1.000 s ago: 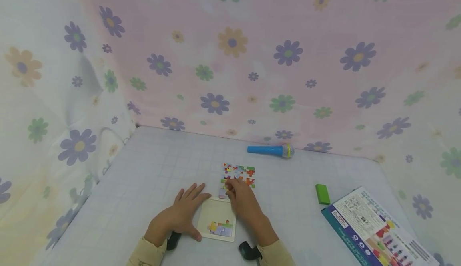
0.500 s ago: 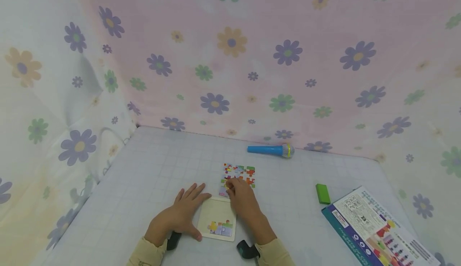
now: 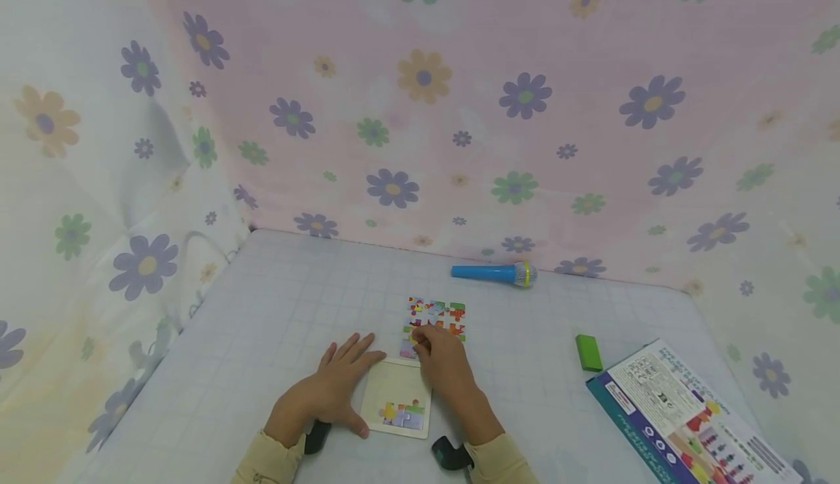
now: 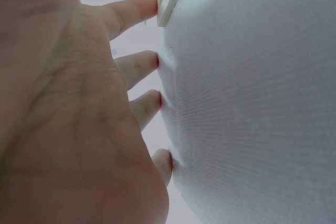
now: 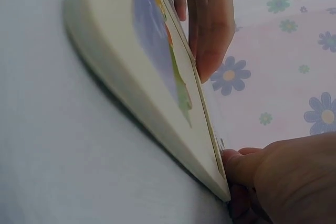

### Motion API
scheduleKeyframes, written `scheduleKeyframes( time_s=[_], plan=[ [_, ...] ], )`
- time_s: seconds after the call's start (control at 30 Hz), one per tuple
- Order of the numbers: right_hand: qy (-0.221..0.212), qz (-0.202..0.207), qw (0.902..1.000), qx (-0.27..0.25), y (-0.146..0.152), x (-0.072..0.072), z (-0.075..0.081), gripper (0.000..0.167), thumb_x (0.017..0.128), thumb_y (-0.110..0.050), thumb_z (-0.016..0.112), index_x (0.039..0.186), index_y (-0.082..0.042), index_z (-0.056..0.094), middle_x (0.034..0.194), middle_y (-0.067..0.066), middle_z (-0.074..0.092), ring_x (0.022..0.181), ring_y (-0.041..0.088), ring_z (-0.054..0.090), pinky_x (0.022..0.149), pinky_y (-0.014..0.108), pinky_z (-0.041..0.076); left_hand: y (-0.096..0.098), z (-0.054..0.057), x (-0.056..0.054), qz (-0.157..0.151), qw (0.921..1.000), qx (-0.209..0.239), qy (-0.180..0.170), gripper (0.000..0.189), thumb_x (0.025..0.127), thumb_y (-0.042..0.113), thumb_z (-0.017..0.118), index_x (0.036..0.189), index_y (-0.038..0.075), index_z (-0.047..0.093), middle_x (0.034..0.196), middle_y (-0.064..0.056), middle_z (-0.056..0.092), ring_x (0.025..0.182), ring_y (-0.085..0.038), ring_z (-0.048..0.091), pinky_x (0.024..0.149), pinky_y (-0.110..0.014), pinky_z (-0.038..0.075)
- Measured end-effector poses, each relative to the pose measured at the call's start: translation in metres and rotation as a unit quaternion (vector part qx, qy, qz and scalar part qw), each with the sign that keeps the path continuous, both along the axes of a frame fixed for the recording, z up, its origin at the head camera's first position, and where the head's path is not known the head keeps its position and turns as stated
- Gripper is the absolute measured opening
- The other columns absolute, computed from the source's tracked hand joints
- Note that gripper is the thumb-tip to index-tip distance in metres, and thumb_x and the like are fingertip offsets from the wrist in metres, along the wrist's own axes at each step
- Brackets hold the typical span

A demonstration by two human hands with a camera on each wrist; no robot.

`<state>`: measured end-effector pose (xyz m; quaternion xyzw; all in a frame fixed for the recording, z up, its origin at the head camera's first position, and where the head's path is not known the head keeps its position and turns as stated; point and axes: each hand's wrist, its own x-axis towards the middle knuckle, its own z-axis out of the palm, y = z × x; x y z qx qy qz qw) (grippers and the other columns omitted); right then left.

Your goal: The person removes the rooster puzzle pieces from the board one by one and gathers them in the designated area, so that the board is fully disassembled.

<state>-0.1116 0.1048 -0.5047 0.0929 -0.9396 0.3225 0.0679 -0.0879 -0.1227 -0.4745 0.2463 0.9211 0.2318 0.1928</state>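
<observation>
In the head view, my left hand lies spread on the table at the left of a shallow pale puzzle tray. Its thumb and index finger reach the tray's edge. Several interlocked jigsaw pieces sit in the tray's near right part. Just beyond the tray is a colourful block of jigsaw pieces. Over its near left part, my right hand has curled fingers and thumb pinching at a jigsaw piece, mostly hidden. A lilac piece shows beside the fingertips. In the right wrist view, the tray hides these fingertips partly.
A blue toy microphone lies near the back of the table. On the right are a green block and a flat printed box. Floral fabric encloses the back and sides.
The lilac piece has shifted slightly away from the tray, up against the block of pieces. My right hand stays nearly in place over them; my left hand has not moved.
</observation>
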Motion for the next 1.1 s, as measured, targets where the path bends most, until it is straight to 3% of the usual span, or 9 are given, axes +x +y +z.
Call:
scheduleKeyframes(
  time_s=[0.2,0.6,1.1],
  plan=[
    [-0.014,-0.017,0.9997,-0.011,0.0008,0.0007,-0.0010,0.018,0.090,-0.010,0.077,0.107,-0.014,0.074,0.095,-0.002,0.075,0.082,0.006,0.063,0.073,0.024,0.058,0.0004,-0.0019,-0.0008,0.001,1.0000,0.001,0.001,0.118,0.053,0.043,0.100,0.152,0.015,0.043,0.169,-0.016,0.023,0.157,-0.043,0.016,0.122,-0.072,0.010],
    [0.025,-0.008,0.9996,-0.002,0.0003,0.0002,-0.0015,0.017,0.089,-0.007,0.077,0.105,-0.010,0.075,0.096,0.001,0.077,0.084,0.009,0.069,0.074,0.027,0.060,-0.0005,-0.0025,-0.0034,-0.003,1.0000,0.005,-0.005,0.119,0.053,0.043,0.100,0.153,0.015,0.041,0.170,-0.015,0.021,0.158,-0.043,0.014,0.123,-0.071,0.009],
    [0.032,-0.019,0.9991,0.020,-0.0020,0.0037,-0.0023,0.018,0.090,-0.008,0.076,0.107,-0.011,0.075,0.100,0.001,0.076,0.085,0.010,0.067,0.075,0.028,0.059,-0.0004,-0.0045,-0.0032,-0.001,1.0000,0.004,-0.003,0.118,0.054,0.044,0.100,0.153,0.016,0.041,0.170,-0.014,0.021,0.158,-0.041,0.014,0.123,-0.071,0.009]
  ],
)
